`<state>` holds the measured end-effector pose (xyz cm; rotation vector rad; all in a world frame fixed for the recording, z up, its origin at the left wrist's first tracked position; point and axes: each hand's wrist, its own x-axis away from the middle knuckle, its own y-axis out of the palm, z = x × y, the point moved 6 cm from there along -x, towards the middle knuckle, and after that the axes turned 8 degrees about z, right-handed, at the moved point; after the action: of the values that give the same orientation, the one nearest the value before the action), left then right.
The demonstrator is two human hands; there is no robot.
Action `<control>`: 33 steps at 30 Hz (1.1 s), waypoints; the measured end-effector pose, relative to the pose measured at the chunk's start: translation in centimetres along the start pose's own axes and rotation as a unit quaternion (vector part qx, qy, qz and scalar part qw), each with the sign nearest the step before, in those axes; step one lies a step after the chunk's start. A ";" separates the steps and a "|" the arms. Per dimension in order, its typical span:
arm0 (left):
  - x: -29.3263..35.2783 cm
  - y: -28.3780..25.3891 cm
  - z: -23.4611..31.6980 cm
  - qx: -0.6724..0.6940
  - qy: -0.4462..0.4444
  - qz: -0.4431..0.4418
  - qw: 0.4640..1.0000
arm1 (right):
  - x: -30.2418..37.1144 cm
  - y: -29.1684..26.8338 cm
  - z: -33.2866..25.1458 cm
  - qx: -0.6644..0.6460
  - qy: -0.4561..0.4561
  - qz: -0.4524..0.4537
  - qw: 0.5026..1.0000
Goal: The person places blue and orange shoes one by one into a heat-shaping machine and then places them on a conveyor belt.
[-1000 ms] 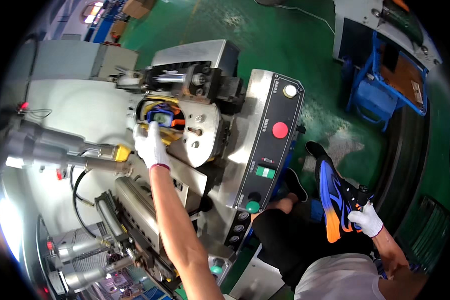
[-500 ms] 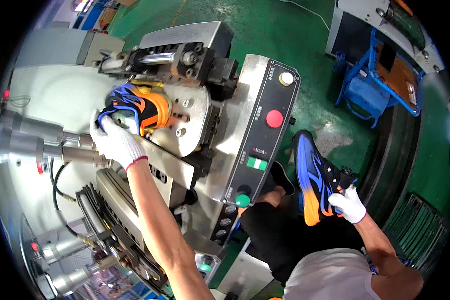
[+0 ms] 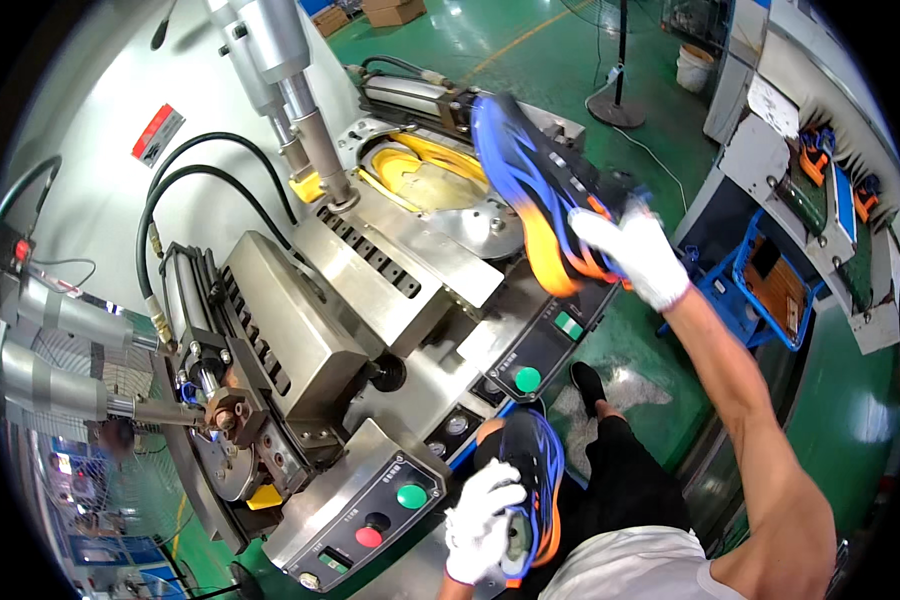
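Note:
My right hand [image 3: 635, 250], in a white knit glove, is closed on a blue, black and orange sneaker [image 3: 535, 190]. It holds that shoe in the air beside the shoe press [image 3: 370, 290], slightly blurred, its toe pointing away from me. Low in front of my lap, my gloved left hand [image 3: 482, 520] grips a second sneaker of the same colours [image 3: 545, 475] at its heel end. The yellow shoe-shaped mould [image 3: 415, 175] in the press's far station holds no shoe, and the raised sneaker is just to its right.
Two metal cylinders [image 3: 280, 60] reach down by the mould. A near control panel has a red button [image 3: 369, 537] and a green one [image 3: 410, 497]; another green button [image 3: 527, 379] is on the far panel. At right stand a blue stool [image 3: 770, 290] and a rack [image 3: 820, 180] with shoes.
My left hand has taken its sneaker out of the mould and brought it down by my lap. My right hand has lifted its sneaker up toward the press. The view has turned.

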<state>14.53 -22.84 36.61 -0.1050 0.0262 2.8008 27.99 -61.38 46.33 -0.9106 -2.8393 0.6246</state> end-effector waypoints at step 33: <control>5.8 -2.4 -5.1 -0.135 0.030 -0.032 0.990 | 15.1 18.9 6.5 0.299 -0.376 -0.106 0.870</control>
<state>10.20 -18.79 31.05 -0.2487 -0.3360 2.7207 24.46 -41.02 32.18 -0.2512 -2.8840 2.0367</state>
